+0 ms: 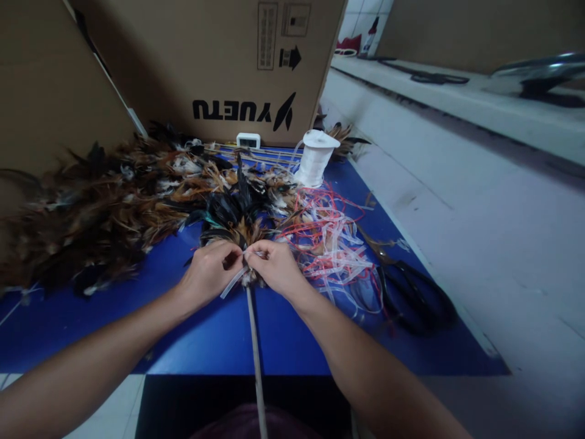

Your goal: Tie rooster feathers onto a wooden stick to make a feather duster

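Feathered stick (254,341) between both hands (212,268) (276,265), plumes (235,204) just beyond

The far cardboard box (150,61) carries the brand name YUETU (222,110) in black capitals, upside down, a pointed black logo (284,112) to its right. Above are a black arrow sign (290,58) and two framed labels (267,35), their print illegible. The white digital meter's (248,141) display cannot be read.
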`<state>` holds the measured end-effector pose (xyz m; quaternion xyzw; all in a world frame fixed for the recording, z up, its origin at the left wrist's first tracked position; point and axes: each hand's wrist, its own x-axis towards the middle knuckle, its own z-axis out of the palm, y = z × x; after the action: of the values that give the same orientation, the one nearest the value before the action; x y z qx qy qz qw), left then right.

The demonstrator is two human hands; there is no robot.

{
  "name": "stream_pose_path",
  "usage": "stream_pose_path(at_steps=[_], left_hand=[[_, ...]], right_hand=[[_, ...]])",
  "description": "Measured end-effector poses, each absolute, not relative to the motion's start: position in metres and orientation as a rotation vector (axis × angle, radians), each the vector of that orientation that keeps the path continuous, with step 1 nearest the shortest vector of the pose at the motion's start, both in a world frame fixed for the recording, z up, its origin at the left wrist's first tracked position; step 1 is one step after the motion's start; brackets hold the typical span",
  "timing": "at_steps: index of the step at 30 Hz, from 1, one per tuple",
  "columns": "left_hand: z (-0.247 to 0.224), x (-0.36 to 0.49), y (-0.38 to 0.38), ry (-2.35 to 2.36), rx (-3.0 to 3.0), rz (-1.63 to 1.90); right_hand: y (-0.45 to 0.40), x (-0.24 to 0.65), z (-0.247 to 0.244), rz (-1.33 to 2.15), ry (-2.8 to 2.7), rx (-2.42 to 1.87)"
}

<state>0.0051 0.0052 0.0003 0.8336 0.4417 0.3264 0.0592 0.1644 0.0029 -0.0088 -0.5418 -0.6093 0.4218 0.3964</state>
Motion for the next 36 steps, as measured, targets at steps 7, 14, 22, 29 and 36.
stream_pose_path(at_steps=[7,14,22,29,36], left_hand=[[0.0025,0.0046,0.0038,1.365,2.494,0.98],[0.0031,0.0035,0.0032,1.397,2.505,0.937],[0.0031,0.0015,0.0035,1.378,2.519,0.92],[0.0041,0.0003,0.0038,1.356,2.482,0.919],[0.0071,0.0007,0.0065,1.39,2.424,0.868]], right_hand=[[0.003,0.1649,-0.0087,1.127,-1.487,-1.36],[0.0045,0.1688,-0.0076,1.024,-1.458,-1.438],[0.0036,0.1706,-0.0035,0.986,-1.489,-1.492],[0.0025,0.1708,-0.0016,0.998,-1.488,-1.496],[0.0038,0.173,-0.0066,1.049,-1.491,-1.452]])
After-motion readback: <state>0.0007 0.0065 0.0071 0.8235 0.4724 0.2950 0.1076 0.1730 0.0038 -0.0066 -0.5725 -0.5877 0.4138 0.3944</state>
